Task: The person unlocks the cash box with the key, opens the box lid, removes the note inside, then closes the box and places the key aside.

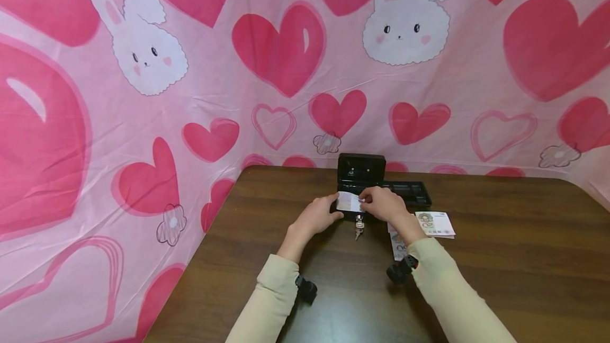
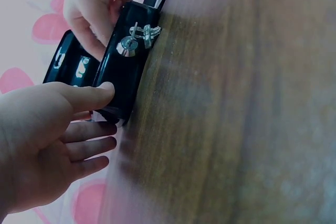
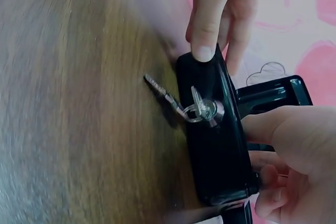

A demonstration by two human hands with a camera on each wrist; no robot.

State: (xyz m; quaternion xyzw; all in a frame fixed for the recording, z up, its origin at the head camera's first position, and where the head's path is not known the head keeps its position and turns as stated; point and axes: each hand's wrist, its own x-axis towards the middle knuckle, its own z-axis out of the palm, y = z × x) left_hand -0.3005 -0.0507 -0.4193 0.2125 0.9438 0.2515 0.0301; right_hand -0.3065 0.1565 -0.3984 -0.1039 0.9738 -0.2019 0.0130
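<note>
A black cash box (image 1: 360,168) stands on the table with its lid raised. My left hand (image 1: 315,217) grips its near left corner, thumb on the front wall (image 2: 123,72) and the other fingers along the side. A pale banknote (image 1: 348,201) lies across the opening. At its right end my right hand (image 1: 385,206) pinches it, with the fingers reaching down inside the rim. In the right wrist view those curled fingers (image 3: 273,192) are partly behind the box. A key sits in the front lock (image 3: 212,111), and a second key (image 3: 163,93) hangs from its ring.
Right of the box sits a black compartment tray (image 1: 414,193). Banknotes (image 1: 436,224) lie in front of it, and another grey note (image 1: 398,247) lies partly under my right forearm. Behind the wooden table (image 1: 267,205) hangs a pink cloth (image 1: 286,136) with hearts and rabbits.
</note>
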